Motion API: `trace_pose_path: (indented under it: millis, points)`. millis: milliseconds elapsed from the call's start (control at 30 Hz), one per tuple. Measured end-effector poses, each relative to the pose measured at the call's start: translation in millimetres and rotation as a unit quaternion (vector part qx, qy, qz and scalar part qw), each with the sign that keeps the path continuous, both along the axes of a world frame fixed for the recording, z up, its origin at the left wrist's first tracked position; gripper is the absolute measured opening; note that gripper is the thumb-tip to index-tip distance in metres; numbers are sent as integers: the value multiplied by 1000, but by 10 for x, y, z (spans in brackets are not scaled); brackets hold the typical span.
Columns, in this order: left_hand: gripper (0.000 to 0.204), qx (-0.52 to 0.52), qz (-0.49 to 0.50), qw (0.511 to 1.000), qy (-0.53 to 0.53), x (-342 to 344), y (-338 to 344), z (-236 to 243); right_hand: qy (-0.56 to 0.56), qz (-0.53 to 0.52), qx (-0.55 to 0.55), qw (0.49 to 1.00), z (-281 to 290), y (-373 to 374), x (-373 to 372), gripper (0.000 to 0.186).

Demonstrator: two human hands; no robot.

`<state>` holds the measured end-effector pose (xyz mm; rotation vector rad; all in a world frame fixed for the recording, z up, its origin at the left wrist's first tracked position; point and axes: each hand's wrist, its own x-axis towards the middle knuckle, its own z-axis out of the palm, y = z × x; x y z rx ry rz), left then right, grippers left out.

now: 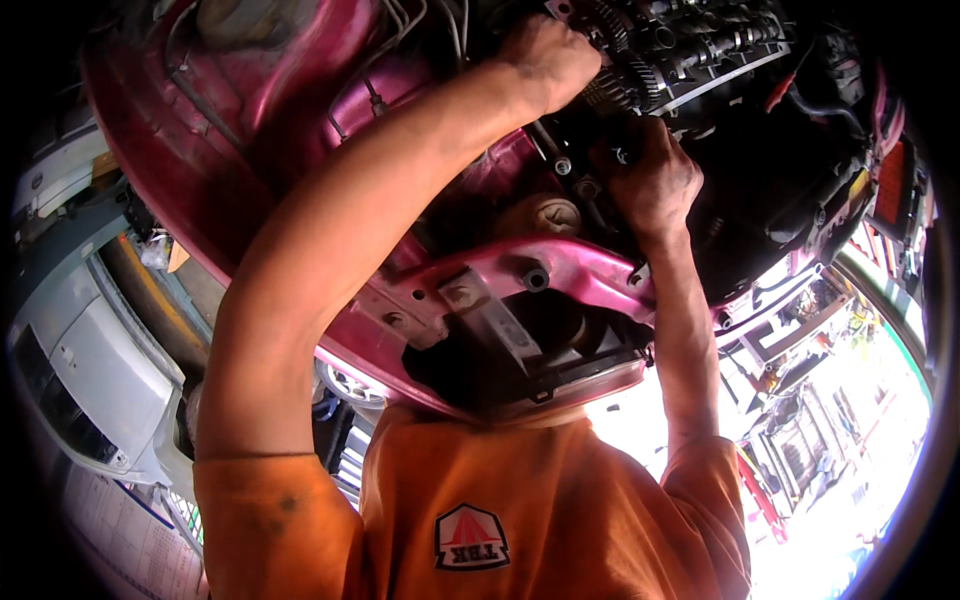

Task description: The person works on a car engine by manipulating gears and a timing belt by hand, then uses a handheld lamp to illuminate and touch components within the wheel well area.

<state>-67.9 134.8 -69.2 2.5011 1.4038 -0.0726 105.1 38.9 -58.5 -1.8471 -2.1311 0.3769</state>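
Note:
My left hand (560,62) is closed at the top of the engine bay, beside toothed camshaft gears (632,82); what its fingers grip is hidden. Below and right of it, my right hand (655,182) is closed around something dark that I cannot make out, under the exposed cylinder head (720,45) with its shafts and lobes. Between and around my arms is pink painted bodywork (460,262), with metal lines (375,100), a round cap (556,216) and a dark opening in the front panel (520,340).
A pale car (100,360) stands at the left, beside a strip of floor with a yellow stripe (150,280). At the right, metal parts and frames (800,420) lie in bright light. A dark hose (820,110) runs along the right of the engine bay.

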Motion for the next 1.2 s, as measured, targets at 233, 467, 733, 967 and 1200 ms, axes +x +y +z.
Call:
trace_pose_path:
  millis: [233,467,733,967,1200]
  points:
    - [34,-84,-96,991,24,-43,145,370,34,-13,-27,999,33,21,-22,38]
    - [66,-58,-140,978,-141,-263,215,283,82,-3,-22,996,7,33,10,40]
    - [59,-129,-152,972,-123,-200,277,373,54,1,-27,998,47,75,-9,41]
    - [59,-152,-117,973,-124,-221,223,400,40,14,-3,999,12,40,4,36]
    - [45,-68,-180,981,-33,-127,176,508,57,16,22,998,-9,-7,45,34]
